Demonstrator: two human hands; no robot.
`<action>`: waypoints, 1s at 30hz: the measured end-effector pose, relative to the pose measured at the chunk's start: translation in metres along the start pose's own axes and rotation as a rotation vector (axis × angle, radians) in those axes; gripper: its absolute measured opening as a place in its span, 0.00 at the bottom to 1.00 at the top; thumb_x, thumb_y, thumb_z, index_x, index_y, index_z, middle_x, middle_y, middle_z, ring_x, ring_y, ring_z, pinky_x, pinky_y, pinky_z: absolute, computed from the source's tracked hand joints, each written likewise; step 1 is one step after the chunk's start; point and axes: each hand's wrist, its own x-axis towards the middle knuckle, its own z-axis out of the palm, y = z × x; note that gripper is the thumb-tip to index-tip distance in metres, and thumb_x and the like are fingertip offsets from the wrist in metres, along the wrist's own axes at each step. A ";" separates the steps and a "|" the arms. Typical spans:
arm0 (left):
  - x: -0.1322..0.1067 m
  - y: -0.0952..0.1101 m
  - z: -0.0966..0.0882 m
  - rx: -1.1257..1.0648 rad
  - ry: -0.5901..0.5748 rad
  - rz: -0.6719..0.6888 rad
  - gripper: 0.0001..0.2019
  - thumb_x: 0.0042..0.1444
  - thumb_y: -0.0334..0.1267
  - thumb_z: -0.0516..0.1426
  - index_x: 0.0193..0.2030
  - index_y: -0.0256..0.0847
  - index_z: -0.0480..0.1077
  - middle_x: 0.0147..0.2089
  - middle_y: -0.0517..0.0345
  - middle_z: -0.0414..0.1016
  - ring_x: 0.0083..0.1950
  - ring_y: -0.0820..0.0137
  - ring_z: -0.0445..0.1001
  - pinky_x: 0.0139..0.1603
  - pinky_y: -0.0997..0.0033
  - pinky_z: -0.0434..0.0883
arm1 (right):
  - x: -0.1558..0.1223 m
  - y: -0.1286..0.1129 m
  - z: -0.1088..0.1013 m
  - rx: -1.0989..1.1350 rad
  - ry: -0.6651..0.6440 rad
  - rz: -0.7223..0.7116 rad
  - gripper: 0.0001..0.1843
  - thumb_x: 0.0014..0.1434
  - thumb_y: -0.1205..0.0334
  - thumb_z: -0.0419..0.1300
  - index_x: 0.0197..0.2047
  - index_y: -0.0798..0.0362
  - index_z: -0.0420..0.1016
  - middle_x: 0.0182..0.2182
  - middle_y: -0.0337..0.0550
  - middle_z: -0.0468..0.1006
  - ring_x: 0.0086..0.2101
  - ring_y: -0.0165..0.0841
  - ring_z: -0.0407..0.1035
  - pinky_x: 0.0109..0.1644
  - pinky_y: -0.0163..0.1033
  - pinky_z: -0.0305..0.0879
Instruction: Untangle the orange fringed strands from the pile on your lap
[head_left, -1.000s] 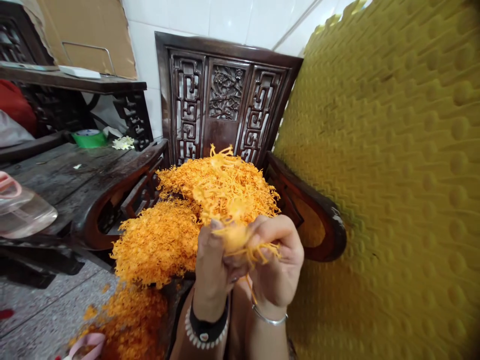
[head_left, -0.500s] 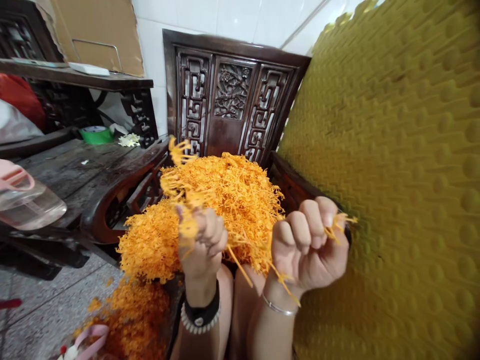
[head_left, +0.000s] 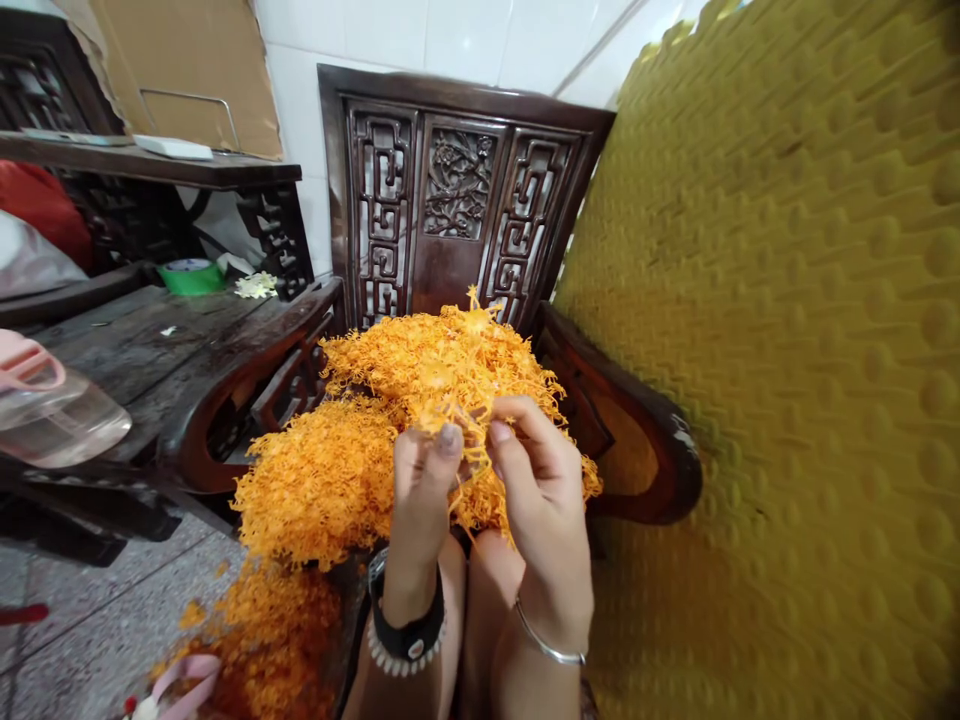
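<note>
Left hand [head_left: 421, 490] and right hand [head_left: 541, 490] both pinch one small clump of orange strands [head_left: 457, 415], fingertips close together. Big orange pile [head_left: 352, 440] sits on the carved wooden chair [head_left: 457, 190] just behind.

Dark carved chair [head_left: 457, 190], white-tiled wall [head_left: 465, 40]

Soft, even, bright light; the white tiled wall [head_left: 465, 40] is nearly washed out. The heap of orange stringy strands [head_left: 322, 480] reads sharp and vivid at centre. Wide-lens stretch bends and smears the bumpy yellow foam sheet [head_left: 787, 350] toward the right edge, with dim corners.
</note>
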 end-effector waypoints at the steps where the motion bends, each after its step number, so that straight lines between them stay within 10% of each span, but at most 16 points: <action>1: 0.001 0.001 0.001 -0.012 0.000 0.018 0.15 0.46 0.52 0.62 0.30 0.42 0.71 0.26 0.61 0.72 0.25 0.75 0.69 0.25 0.77 0.67 | -0.001 -0.001 0.000 -0.012 -0.011 -0.006 0.08 0.63 0.65 0.50 0.38 0.46 0.69 0.27 0.33 0.67 0.27 0.24 0.61 0.29 0.31 0.58; 10: 0.013 0.002 0.005 0.095 -0.055 0.312 0.06 0.54 0.40 0.59 0.38 0.42 0.72 0.34 0.60 0.76 0.34 0.75 0.74 0.36 0.79 0.71 | -0.004 -0.001 0.004 -0.077 -0.076 0.039 0.13 0.65 0.57 0.47 0.28 0.49 0.57 0.23 0.34 0.57 0.23 0.26 0.54 0.25 0.34 0.53; 16: 0.015 0.007 -0.003 0.246 -0.235 0.274 0.05 0.58 0.39 0.56 0.37 0.42 0.71 0.33 0.59 0.75 0.35 0.74 0.73 0.38 0.76 0.71 | -0.001 0.005 0.003 -0.046 -0.074 0.115 0.13 0.62 0.52 0.51 0.29 0.50 0.58 0.23 0.34 0.58 0.25 0.26 0.54 0.26 0.34 0.52; 23: 0.007 0.001 -0.009 0.139 -0.006 0.089 0.11 0.53 0.45 0.59 0.27 0.40 0.68 0.25 0.64 0.66 0.26 0.78 0.64 0.26 0.80 0.64 | 0.006 0.011 0.005 0.012 -0.262 0.084 0.18 0.65 0.57 0.48 0.23 0.53 0.55 0.19 0.32 0.52 0.20 0.22 0.47 0.23 0.33 0.47; 30: 0.021 0.002 -0.006 0.148 -0.154 0.119 0.18 0.53 0.49 0.58 0.20 0.38 0.65 0.22 0.62 0.63 0.24 0.77 0.61 0.26 0.78 0.62 | 0.011 0.013 0.005 -0.367 -0.151 -0.126 0.15 0.63 0.62 0.52 0.25 0.52 0.53 0.18 0.30 0.54 0.19 0.21 0.49 0.24 0.33 0.45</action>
